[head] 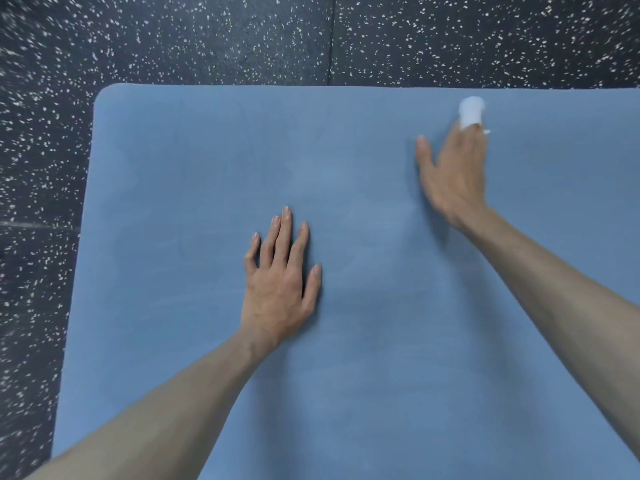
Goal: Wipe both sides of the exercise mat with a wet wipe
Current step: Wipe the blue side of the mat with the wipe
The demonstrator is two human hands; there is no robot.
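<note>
Left hand [280, 282] lies flat, fingers straight, pinning the blue exercise mat [173, 202]. Right hand [453, 174], blurred, presses a white wet wipe [470, 110] under its fingertips; grip unclear. Risk: wipe slipping free, leaving strips unwiped.

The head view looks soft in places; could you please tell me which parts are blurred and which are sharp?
In the head view, the right hand and the white wipe are motion-blurred; the left hand, flat on the blue mat, is fairly sharp; the speckled floor smears toward the left edge.
</note>
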